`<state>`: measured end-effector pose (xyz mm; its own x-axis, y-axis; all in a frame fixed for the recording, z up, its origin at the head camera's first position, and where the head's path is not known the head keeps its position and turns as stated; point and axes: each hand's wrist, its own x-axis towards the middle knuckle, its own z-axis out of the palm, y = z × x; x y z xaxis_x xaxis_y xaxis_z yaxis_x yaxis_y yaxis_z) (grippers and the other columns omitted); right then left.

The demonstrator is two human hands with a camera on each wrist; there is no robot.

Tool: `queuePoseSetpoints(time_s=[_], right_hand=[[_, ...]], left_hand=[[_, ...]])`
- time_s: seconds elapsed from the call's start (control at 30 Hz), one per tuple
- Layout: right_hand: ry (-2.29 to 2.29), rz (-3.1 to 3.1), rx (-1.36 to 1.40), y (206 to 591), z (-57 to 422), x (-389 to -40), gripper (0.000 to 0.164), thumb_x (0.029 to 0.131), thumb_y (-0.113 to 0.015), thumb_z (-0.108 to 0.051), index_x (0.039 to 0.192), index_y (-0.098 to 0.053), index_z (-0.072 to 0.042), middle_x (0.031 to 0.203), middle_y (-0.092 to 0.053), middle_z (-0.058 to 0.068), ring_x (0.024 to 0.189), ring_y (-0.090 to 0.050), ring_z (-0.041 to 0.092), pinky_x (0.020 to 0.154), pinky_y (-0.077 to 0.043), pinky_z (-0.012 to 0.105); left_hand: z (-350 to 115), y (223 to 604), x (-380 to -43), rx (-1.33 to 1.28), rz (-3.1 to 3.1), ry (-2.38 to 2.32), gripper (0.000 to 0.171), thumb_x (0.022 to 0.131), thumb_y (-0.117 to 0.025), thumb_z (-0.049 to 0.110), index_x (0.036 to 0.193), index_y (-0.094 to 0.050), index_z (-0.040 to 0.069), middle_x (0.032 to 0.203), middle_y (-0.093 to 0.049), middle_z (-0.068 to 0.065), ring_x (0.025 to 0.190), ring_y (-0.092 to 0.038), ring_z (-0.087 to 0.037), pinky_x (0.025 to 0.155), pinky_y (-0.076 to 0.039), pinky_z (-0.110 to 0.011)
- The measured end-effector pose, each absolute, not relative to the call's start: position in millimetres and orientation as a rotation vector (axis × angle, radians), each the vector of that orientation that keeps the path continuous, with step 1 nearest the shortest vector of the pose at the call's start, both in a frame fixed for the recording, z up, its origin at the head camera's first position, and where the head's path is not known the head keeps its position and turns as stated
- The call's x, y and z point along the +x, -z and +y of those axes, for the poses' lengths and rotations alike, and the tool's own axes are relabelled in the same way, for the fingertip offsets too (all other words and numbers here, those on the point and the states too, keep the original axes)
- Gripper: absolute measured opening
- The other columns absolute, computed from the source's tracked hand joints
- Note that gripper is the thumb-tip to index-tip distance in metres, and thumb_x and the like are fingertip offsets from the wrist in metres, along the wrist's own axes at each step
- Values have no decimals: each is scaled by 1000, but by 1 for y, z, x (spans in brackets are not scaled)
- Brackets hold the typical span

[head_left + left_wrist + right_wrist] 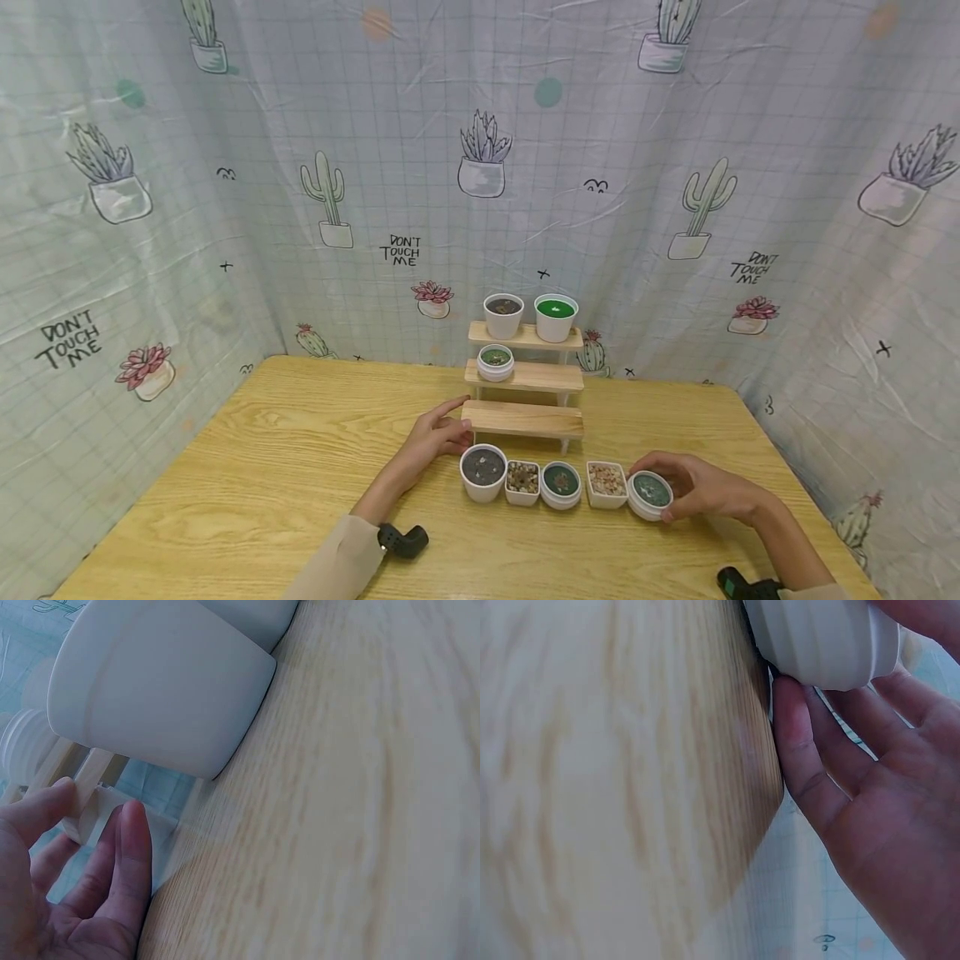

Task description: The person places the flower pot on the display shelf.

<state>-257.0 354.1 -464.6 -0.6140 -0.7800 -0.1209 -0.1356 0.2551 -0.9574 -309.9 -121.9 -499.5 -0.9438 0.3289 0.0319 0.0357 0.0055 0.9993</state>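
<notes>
My left hand (pixel 429 440) holds the left end of a three-step wooden shelf stand (pixel 522 419), thumb at the front edge of the lowest step in the left wrist view. At the right end of the front row, my right hand (pixel 697 487) grips a small round white pot (pixel 651 495) with a dark green top between thumb and fingers. That ribbed pot's side appears in the right wrist view, low by the wooden table surface. Just left of it stands a square white pot (pixel 606 485) with pale pinkish gravel.
Further left in the row are a round green-topped pot (pixel 561 486), a square pebble pot (pixel 522 482) and a tapered dark-topped pot (pixel 483 472). Two cups (pixel 503 317) occupy the top step; a ribbed pot (pixel 495 363) sits on the middle one. Behind hangs a cactus-print curtain (pixel 375 125).
</notes>
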Motion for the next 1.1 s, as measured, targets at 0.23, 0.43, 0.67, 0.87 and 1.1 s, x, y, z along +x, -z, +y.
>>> queuePoseSetpoints(time_s=[0.23, 0.43, 0.67, 0.87, 1.1], right_hand=[[1387, 1912, -837, 464, 352, -259, 57, 95, -65, 3, 148, -44, 6, 144, -58, 4, 124, -60, 10, 102, -51, 23], [1387, 1909, -840, 464, 353, -260, 58, 95, -65, 4, 148, -42, 8, 143, -58, 1, 123, -61, 9, 102, -51, 23], [1397, 1937, -835, 463, 355, -257, 60, 95, -66, 4, 149, -39, 11, 144, -59, -3, 123, -61, 6, 101, -52, 22], [1374, 1990, -805, 462, 356, -256, 61, 95, -68, 1, 148, -41, 10, 142, -61, -7, 122, -62, 5, 99, -53, 22], [1359, 2020, -787, 459, 357, -256, 58, 95, -68, -1, 146, -43, 10, 139, -63, -4, 120, -63, 7, 98, -54, 23]], left_hand=[[-124, 501, -309, 358, 2071, -2049, 63, 103, -65, 26, 159, -39, 12, 108, -72, -15, 93, -71, -17, 84, -63, -32], [-124, 500, -309, 360, 2066, -2044, 65, 103, -66, 28, 159, -39, 13, 111, -72, -17, 95, -71, -18, 85, -63, -32], [-122, 499, -311, 384, 2053, -2051, 63, 103, -64, 27, 159, -38, 12, 108, -72, -15, 94, -71, -17, 84, -63, -31], [-122, 499, -313, 411, 2055, -2047, 63, 104, -64, 27, 160, -38, 13, 108, -72, -14, 93, -71, -16, 83, -63, -31], [-123, 500, -312, 399, 2057, -2040, 63, 104, -64, 28, 160, -38, 13, 108, -72, -13, 94, -71, -16, 83, -63, -31]])
